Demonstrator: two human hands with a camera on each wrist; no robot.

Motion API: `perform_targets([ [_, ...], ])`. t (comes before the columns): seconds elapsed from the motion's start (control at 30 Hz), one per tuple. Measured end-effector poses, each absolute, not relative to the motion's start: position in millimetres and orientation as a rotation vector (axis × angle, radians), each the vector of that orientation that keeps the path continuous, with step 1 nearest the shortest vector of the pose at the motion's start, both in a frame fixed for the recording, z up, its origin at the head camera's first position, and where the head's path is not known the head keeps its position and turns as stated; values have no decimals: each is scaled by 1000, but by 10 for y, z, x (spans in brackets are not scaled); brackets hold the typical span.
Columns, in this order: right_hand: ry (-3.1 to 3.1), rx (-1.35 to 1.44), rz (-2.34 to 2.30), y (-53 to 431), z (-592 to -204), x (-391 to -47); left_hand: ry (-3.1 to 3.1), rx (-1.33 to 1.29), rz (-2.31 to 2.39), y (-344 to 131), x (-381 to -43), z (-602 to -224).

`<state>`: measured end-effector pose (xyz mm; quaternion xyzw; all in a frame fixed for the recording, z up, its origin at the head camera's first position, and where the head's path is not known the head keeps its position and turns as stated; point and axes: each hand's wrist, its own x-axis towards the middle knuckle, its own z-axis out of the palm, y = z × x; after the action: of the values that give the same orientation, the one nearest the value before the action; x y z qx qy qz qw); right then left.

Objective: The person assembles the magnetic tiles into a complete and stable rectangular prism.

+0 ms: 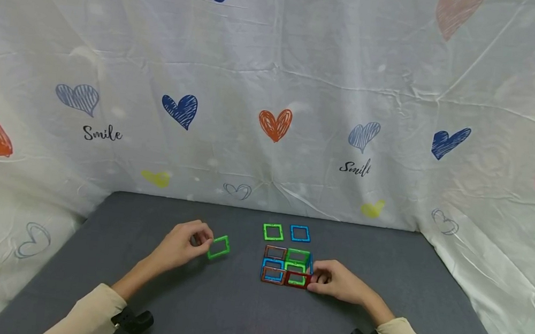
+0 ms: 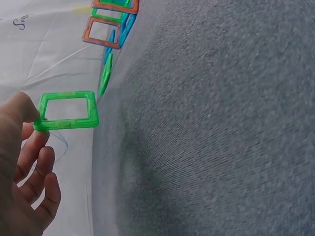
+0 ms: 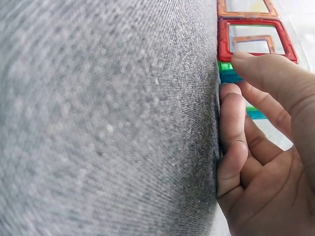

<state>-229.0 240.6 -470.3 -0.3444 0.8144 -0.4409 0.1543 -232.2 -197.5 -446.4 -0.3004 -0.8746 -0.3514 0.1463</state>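
Observation:
My left hand [image 1: 185, 242] pinches one corner of a green square magnetic tile [image 2: 93, 109] between thumb and fingers, raised above the table. In the head view, my right hand [image 1: 336, 281] is at the right end of a low tile structure. Its thumb presses a corner of the standing red magnetic tile [image 3: 224, 42], with curled fingers beside the blue side tile [image 1: 311, 262]. An orange tile [image 1: 274, 269] stands left of the red one. Green and blue tiles form the structure's base; its inside is partly hidden in the wrist views.
Behind the structure, a loose green tile [image 1: 273, 239] and a loose blue tile [image 1: 300, 240] lie side by side on the dark grey table [image 1: 228, 319]. A white curtain [image 1: 229, 158] printed with hearts hangs along the back and sides.

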Motion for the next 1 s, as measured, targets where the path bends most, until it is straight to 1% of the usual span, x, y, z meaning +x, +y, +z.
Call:
perform_targets([
  [1.0,2342,-973,-1259,2409,-4728,-2303,-2430,-655,-1090,-1636,-2143,-4608],
])
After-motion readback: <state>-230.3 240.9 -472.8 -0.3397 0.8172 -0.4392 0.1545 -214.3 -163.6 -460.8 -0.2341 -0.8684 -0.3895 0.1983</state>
